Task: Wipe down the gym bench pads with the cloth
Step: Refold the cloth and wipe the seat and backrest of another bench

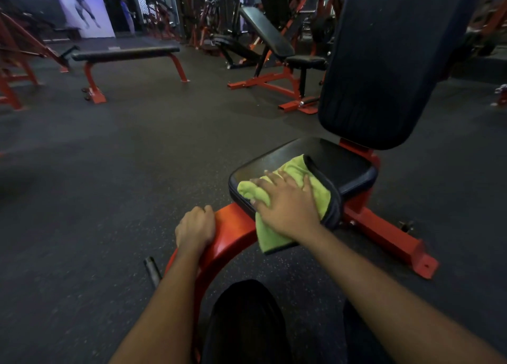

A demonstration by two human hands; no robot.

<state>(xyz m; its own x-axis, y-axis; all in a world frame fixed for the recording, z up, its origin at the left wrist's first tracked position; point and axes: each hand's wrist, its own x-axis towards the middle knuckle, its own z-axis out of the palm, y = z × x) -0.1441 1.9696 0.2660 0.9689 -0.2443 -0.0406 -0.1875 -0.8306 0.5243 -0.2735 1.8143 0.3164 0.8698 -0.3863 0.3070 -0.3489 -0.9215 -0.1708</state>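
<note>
**Cloth at the near corner, bare seat running up and right**

The right hand (pixel 285 207) lies flat with fingers spread, pressing the lime-green terry cloth with a dark hem (pixel 293 169) onto the near left corner of the black vinyl seat pad (pixel 343 169), right of centre in the frame. Part of the cloth droops over the pad's front edge, below the wrist. From this hand the uncovered seat surface lies up and to the right. The pad's long axis runs the same way, from the lower-left corner toward the tall black vinyl back pad (pixel 384 75), which stands steeply at the upper right. The right hand is the nearer one to both pads, so the next stroke probably runs along that diagonal.

The left hand (pixel 195 228), lower centre, curls its fingers over the orange-red curved steel frame (pixel 233 226), gripping it and apparently bracing the body; it touches no cloth.

The seat is a rounded rectangle of smooth, slightly glossy vinyl with a piped edge, so the cloth should glide easily. The back pad shows fine vertical creases near its lower end. The cloth looks soft, folded and bunched at its left tip. The dark speckled rubber floor (pixel 137 158) spreads underneath, and a flat black bench on orange-red legs (pixel 126 53) stands at the upper left.
</note>
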